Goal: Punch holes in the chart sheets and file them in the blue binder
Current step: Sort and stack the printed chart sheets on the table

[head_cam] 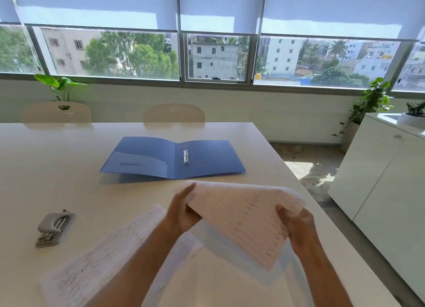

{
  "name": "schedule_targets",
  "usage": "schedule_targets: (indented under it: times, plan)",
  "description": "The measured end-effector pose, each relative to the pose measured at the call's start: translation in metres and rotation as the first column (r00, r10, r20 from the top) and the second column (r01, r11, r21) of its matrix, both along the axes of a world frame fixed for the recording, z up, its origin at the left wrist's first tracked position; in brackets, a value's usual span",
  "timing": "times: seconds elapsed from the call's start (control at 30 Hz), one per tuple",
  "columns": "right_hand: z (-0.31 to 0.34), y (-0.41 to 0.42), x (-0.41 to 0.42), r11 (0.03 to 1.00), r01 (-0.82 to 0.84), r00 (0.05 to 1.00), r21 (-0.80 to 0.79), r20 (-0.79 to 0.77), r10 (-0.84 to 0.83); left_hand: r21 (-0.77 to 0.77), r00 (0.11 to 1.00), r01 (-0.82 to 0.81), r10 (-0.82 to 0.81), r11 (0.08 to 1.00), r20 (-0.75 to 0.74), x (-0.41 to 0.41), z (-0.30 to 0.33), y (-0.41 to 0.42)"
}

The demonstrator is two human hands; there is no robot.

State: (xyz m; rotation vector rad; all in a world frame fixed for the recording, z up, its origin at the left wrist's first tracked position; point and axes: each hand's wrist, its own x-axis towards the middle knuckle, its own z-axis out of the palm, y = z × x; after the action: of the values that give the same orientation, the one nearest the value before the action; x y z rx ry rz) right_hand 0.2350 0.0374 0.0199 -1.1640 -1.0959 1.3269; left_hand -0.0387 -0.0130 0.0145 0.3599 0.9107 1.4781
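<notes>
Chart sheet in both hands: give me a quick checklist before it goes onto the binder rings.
1. Sheet held by both hands: ok. The left hand and right hand each have a grip on the chart sheet, which is lifted off the table and curved.
2. Holes punched in this sheet: cannot tell; motion blur hides its edges.
3. Blue binder open flat: ok.
4. Binder rings open: cannot tell, too small.
5. Hole punch within sight: ok, on the table to the left, apart from the papers.
6. Other sheets waiting: ok, lying on the table under the left forearm.
</notes>
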Motion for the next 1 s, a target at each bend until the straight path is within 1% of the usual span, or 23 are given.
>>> schedule_targets:
  times: [0.1, 0.17, 0.23, 0.27, 0.33, 0.37, 0.4, 0.5, 0.6, 0.67, 0.77, 0.83, 0.9, 1.0]
  plan:
    - [0.000, 0.006, 0.014, 0.988, -0.150, 0.988, -0.044, -0.029, 0.149, 0.061, 0.993, 0.091, -0.095, 0.994, 0.073, -0.039, -0.004, -0.006]
    - [-0.001, 0.010, 0.022, 0.969, -0.233, 0.972, -0.079, -0.038, 0.230, 0.060, 0.982, 0.174, -0.178, 0.983, 0.060, -0.057, -0.006, -0.009]
    - [-0.004, 0.013, 0.026, 0.944, -0.308, 0.950, -0.114, 0.013, 0.312, 0.030, 0.963, 0.266, -0.265, 0.963, -0.037, -0.065, -0.007, -0.010]
    - [-0.005, 0.014, 0.026, 0.929, -0.347, 0.935, -0.127, 0.035, 0.354, -0.019, 0.942, 0.318, -0.318, 0.948, -0.109, -0.064, -0.007, -0.011]
    - [-0.008, 0.013, 0.023, 0.904, -0.400, 0.908, -0.149, 0.068, 0.413, -0.137, 0.861, 0.421, -0.443, 0.897, -0.250, -0.058, -0.006, -0.013]
    - [-0.010, 0.015, 0.022, 0.898, -0.412, 0.902, -0.156, 0.068, 0.426, -0.175, 0.819, 0.450, -0.483, 0.876, -0.309, -0.053, -0.006, -0.014]
    - [-0.012, 0.015, 0.022, 0.897, -0.411, 0.903, -0.163, 0.064, 0.425, -0.198, 0.801, 0.440, -0.482, 0.876, -0.356, -0.049, -0.006, -0.014]
    - [-0.017, 0.017, 0.021, 0.892, -0.423, 0.900, -0.161, 0.042, 0.435, -0.228, 0.824, 0.282, -0.357, 0.932, -0.440, -0.042, -0.010, -0.012]
    - [-0.013, 0.010, 0.018, 0.903, -0.402, 0.915, -0.150, -0.037, 0.401, -0.199, 0.785, 0.205, -0.282, 0.958, -0.551, -0.037, -0.011, -0.008]
    - [-0.017, 0.010, 0.015, 0.936, -0.326, 0.945, -0.129, -0.003, 0.328, -0.140, 0.756, 0.156, -0.209, 0.978, -0.620, -0.032, -0.010, -0.005]
    - [-0.018, 0.012, 0.012, 0.993, -0.115, 0.993, -0.024, 0.024, 0.116, 0.007, 0.718, 0.101, -0.068, 0.995, -0.692, -0.022, -0.003, -0.003]
    - [-0.011, 0.010, 0.009, 0.996, -0.014, 0.999, 0.087, 0.039, 0.011, 0.083, 0.696, 0.061, 0.017, 0.995, -0.718, -0.018, 0.002, 0.000]
    - [0.000, 0.008, 0.006, 0.977, 0.048, 0.998, 0.210, 0.024, -0.055, 0.142, 0.699, 0.024, 0.085, 0.990, -0.710, -0.015, 0.007, 0.003]
    - [0.013, 0.009, 0.005, 0.942, 0.104, 0.995, 0.319, -0.038, -0.097, 0.237, 0.717, -0.002, 0.166, 0.972, -0.677, -0.012, 0.016, 0.007]
